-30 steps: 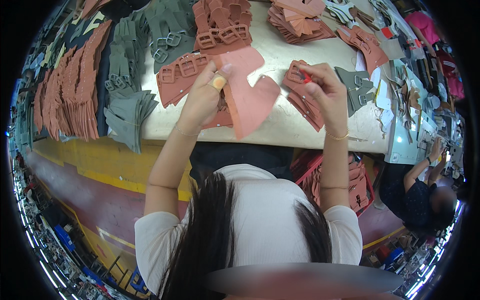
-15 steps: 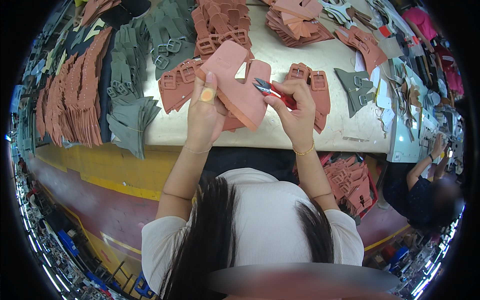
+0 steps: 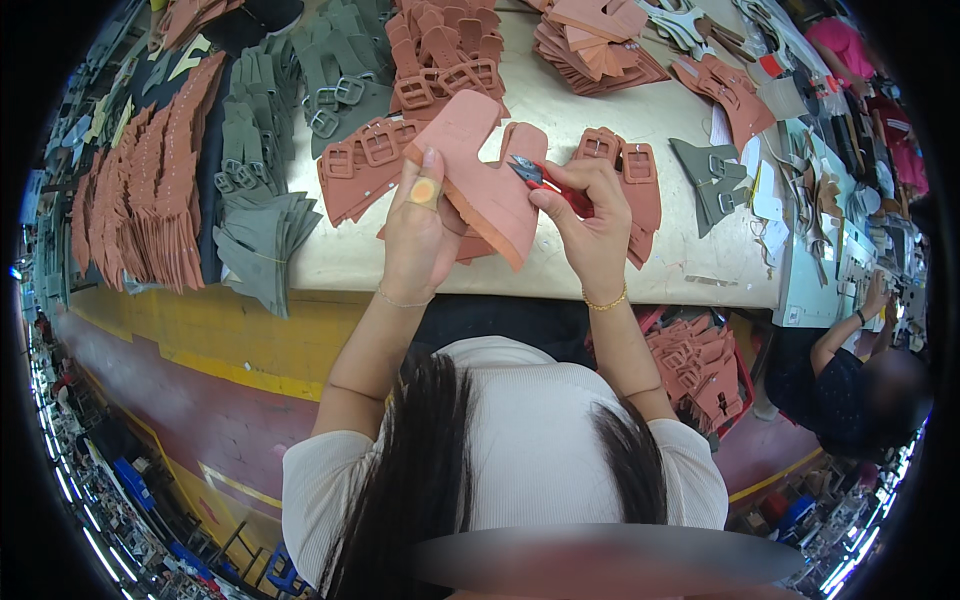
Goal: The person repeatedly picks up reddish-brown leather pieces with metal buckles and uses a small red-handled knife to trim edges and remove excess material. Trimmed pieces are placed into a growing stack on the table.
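Observation:
My left hand (image 3: 417, 225) grips a coral-coloured shoe upper (image 3: 490, 205) by its left edge, lifted above the table. This flat piece has two broad straps with a notch between them. In my right hand (image 3: 592, 215) is a pair of small red-handled nippers (image 3: 545, 182). Their dark tips lie over the strap on the upper's right side; whether they touch it I cannot tell. A round yellow patch shows on a finger of my left hand. Behind the held piece lie buckled coral uppers (image 3: 362, 165), partly hidden by it.
Stacks of coral pieces (image 3: 155, 180) and grey-green strapped pieces (image 3: 265, 245) cover the table's left side. More coral pieces (image 3: 595, 45) lie at the back. A buckled pair (image 3: 630, 185) and a grey-green piece (image 3: 712, 180) rest at right. A red crate (image 3: 745, 372) stands below; another person works at far right.
The held upper has come slightly down toward me and tilted a little, with my left hand moving along. My right hand and the nippers stay almost in place.

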Motion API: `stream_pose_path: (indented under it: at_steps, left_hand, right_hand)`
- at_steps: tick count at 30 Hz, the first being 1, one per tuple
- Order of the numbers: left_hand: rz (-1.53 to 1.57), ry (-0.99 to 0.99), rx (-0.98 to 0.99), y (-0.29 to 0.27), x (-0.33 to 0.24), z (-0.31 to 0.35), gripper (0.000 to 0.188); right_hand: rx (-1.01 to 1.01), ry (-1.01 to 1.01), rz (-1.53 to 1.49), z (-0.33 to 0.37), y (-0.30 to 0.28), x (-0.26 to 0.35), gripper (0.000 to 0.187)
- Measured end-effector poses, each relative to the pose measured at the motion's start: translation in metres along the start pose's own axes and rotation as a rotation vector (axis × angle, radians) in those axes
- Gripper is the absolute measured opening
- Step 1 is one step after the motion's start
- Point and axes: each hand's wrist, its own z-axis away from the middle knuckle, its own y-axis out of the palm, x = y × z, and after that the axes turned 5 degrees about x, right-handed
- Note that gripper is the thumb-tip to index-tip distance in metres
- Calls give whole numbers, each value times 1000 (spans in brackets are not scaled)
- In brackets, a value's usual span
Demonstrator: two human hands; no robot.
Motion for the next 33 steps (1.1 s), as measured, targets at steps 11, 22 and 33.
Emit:
stream_pose_path:
  at_steps: [11, 22, 33]
  left_hand:
    - [-15, -22, -55, -9, 6, 2, 39]
    - [-1532, 448, -462, -122, -27, 9, 26]
    - [-1801, 88, -331, -161, 25, 8, 45]
  right_hand:
    - [-4, 1, 82, 2, -4, -17, 21]
    - [-84, 306, -234, 14, -18, -43, 24]
    - [66, 384, 127, 30, -21, -57, 42]
